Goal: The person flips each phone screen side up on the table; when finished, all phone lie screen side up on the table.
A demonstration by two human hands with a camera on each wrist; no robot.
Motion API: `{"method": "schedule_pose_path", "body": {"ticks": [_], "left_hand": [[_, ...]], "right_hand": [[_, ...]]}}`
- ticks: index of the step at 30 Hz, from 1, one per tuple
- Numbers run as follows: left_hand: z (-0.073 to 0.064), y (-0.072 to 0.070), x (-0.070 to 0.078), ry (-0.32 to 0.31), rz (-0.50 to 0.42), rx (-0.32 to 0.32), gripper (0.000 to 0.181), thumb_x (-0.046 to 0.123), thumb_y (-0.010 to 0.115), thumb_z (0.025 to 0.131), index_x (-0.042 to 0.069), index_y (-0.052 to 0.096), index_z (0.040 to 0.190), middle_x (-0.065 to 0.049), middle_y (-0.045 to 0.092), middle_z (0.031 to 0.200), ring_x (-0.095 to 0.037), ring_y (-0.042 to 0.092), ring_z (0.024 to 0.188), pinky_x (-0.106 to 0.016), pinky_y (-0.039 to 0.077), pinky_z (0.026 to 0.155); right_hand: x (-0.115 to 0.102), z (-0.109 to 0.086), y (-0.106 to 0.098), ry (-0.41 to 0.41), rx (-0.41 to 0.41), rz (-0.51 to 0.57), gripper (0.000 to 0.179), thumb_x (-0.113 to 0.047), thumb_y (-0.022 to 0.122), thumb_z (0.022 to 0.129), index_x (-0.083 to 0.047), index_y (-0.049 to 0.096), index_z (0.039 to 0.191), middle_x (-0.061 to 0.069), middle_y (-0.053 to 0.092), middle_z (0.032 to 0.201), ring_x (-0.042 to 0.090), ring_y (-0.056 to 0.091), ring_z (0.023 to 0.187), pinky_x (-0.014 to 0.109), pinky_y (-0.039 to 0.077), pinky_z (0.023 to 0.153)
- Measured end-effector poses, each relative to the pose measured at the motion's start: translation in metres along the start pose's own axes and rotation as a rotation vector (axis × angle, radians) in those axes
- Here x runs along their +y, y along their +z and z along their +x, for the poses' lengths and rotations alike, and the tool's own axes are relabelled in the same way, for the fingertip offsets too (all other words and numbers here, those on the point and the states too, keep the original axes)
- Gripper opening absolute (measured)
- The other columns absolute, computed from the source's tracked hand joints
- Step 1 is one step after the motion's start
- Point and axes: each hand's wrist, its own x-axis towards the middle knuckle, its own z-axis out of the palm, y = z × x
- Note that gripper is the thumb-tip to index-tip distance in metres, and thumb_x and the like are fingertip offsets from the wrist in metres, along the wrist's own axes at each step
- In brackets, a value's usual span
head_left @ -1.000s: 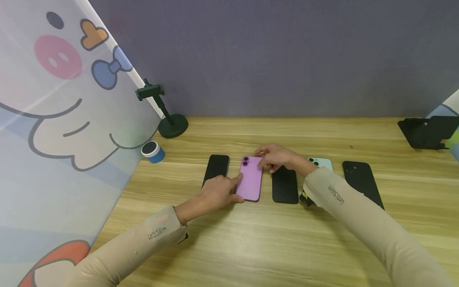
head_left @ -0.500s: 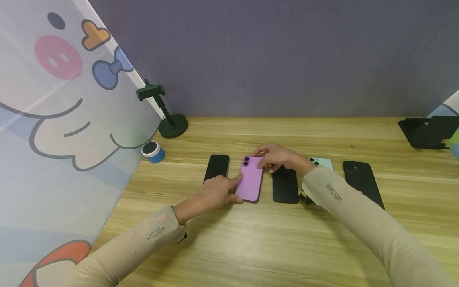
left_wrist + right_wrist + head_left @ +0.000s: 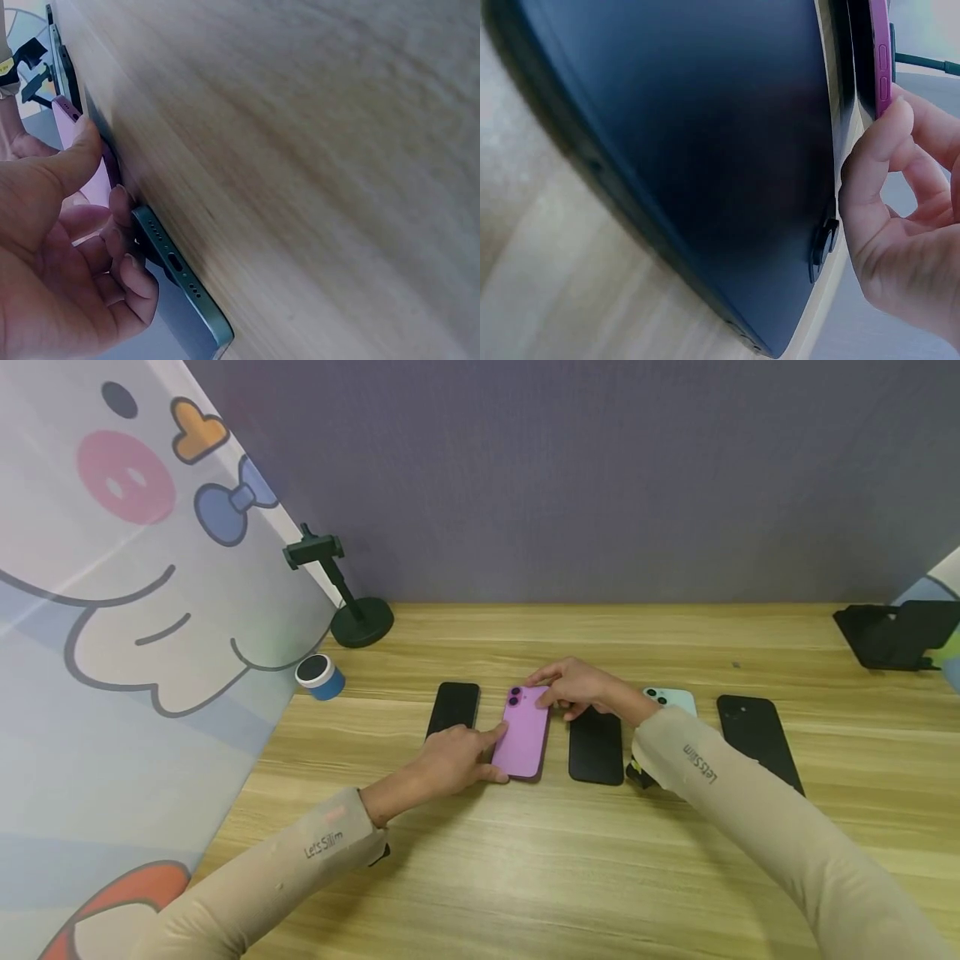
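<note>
My right hand (image 3: 573,687) pinches the pink phone (image 3: 522,739) at its far right corner; my left hand (image 3: 453,760) pinches its near left one. It's just left of the middle black phone (image 3: 596,750). Probably light, stiff, slick and breakable, so its edges are my safest hold.

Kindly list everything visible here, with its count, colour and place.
Leftmost phone: 1, dark, first in row
Pink phone: 1, pink, second
Middle phone: 1, black, third
Pale phone: 1, mint, fourth
Last phone: 1, black, fifth
Green stand: 1, dark green, rear left
Black stand: 1, black, rear right
Jar: 1, blue and white, left
Table: 1, yellowish wood, underneath
Backdrop: 1, grey, behind
Cartoon panels: 2, multicoloured, both sides
Wrist devices: 2, black, both wrists
Sleeves: 2, beige, forearms
Left hand: 1, bare, at pink phone
Right hand: 1, bare, likewise
</note>
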Motion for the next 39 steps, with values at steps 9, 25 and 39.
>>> {"method": "schedule_pose_path", "body": {"ticks": [9,25,39], "left_hand": [[0.0,-0.002,-0.001,0.017,-0.014,-0.004,0.083,0.055,0.07,0.086,0.017,0.041,0.153,0.008,0.043,0.061,-0.008,0.036,0.057,-0.024,0.029,0.05],[-0.002,-0.003,0.005,0.035,-0.006,0.063,0.08,0.062,0.065,0.088,0.018,0.045,0.152,0.003,0.054,0.081,-0.01,0.046,0.066,-0.023,0.037,0.053],[0.003,0.01,0.029,0.108,-0.068,0.168,0.078,0.06,0.067,0.089,0.018,0.047,0.151,0.006,0.052,0.076,-0.006,0.043,0.062,-0.02,0.034,0.051]], "right_hand": [[-0.006,-0.002,0.0,0.002,-0.012,-0.029,0.049,-0.012,0.07,0.092,-0.014,0.06,0.14,-0.001,0.044,0.062,0.009,0.04,0.05,0.027,0.051,0.053],[-0.007,-0.001,-0.004,0.013,-0.046,-0.044,0.052,-0.012,0.072,0.091,-0.013,0.059,0.142,-0.001,0.044,0.06,0.009,0.041,0.05,0.027,0.052,0.054],[-0.01,-0.001,-0.003,0.009,-0.037,-0.056,0.053,-0.012,0.072,0.09,-0.013,0.059,0.141,-0.003,0.043,0.059,0.009,0.041,0.052,0.026,0.054,0.056]]}}
